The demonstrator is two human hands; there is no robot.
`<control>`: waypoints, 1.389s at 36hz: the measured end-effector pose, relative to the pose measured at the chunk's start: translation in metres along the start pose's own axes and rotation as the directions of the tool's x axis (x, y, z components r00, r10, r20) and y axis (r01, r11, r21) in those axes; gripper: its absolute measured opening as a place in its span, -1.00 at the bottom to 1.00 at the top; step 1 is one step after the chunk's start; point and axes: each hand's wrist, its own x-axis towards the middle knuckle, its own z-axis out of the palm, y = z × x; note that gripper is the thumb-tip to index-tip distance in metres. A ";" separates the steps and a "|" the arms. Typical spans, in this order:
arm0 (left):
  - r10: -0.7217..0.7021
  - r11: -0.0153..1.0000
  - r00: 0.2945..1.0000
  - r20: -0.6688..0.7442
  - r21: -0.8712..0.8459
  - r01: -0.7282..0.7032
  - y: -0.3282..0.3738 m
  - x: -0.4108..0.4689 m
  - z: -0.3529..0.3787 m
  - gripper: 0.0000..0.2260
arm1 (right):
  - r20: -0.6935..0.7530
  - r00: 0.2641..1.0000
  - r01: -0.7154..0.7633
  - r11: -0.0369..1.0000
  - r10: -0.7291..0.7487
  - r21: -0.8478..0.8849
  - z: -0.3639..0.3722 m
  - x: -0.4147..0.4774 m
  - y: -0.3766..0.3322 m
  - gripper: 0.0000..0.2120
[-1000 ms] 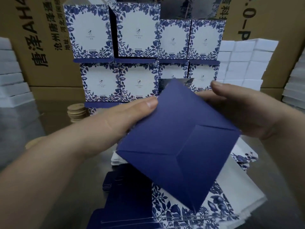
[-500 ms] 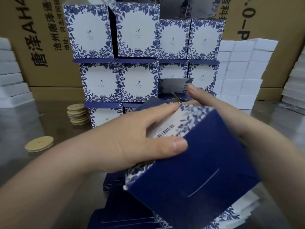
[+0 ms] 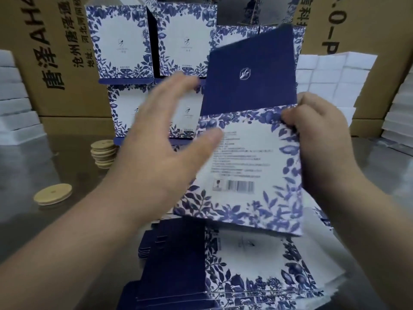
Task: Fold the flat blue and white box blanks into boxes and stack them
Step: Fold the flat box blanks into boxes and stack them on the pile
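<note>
Carton (image 3: 55,52) printed 唐泽 AH, wooden lids (image 3: 104,153), stacked boxes (image 3: 120,41), my left hand (image 3: 165,139) spread loose at the left edge of the box (image 3: 245,157), barcode (image 3: 240,186) facing me, navy flap (image 3: 250,74) raised, my right hand (image 3: 321,148) pinching its right edge, blanks (image 3: 245,265) beneath on the surface (image 3: 67,220).

Back walled off by stacked boxes (image 3: 125,41). Front filled by blanks pile (image 3: 245,265); table (image 3: 26,220) open at left past wooden lids (image 3: 104,154).

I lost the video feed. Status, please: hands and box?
Right hand grips folded box, lid flap up. Left hand open beside it. Nothing in the way.
</note>
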 end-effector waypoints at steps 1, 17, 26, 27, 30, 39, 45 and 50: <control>-0.056 0.998 0.996 -0.072 -0.015 0.055 -0.004 0.001 0.000 -0.43 | 0.011 1.000 0.012 0.999 -0.012 0.043 0.002 -0.002 0.001 -0.88; -0.450 0.878 0.889 0.088 -0.141 0.458 -0.013 0.004 0.003 -0.48 | 0.341 0.936 0.082 0.995 -0.094 0.048 -0.006 -0.004 0.027 -0.61; -0.470 0.881 0.879 0.083 -0.017 0.473 -0.016 0.006 -0.003 -0.37 | 0.355 0.933 0.027 0.969 0.064 -0.246 -0.012 0.002 0.012 -0.25; -0.472 0.879 0.878 0.078 -0.023 0.475 -0.016 0.007 -0.003 -0.40 | 0.341 0.936 0.015 0.959 0.086 -0.283 -0.013 0.003 0.011 -0.30; -0.499 0.859 0.864 0.072 -0.092 0.504 -0.019 0.008 0.000 -0.53 | 0.325 0.937 0.005 0.926 0.128 -0.377 -0.016 0.005 0.008 -0.40; -0.496 0.847 0.865 0.078 -0.177 0.502 -0.021 0.010 0.006 -0.68 | 0.289 0.947 0.009 0.887 0.142 -0.462 -0.014 0.010 0.009 -0.42; -0.549 0.781 0.825 0.136 -0.267 0.564 -0.024 0.014 0.007 -0.87 | 0.182 0.978 0.015 0.844 0.098 -0.537 -0.015 0.015 0.018 -0.71; -0.522 0.819 0.836 0.168 -0.172 0.547 -0.027 0.013 0.006 -0.76 | 0.239 0.948 -0.044 0.832 0.209 -0.553 -0.015 0.016 0.024 -0.68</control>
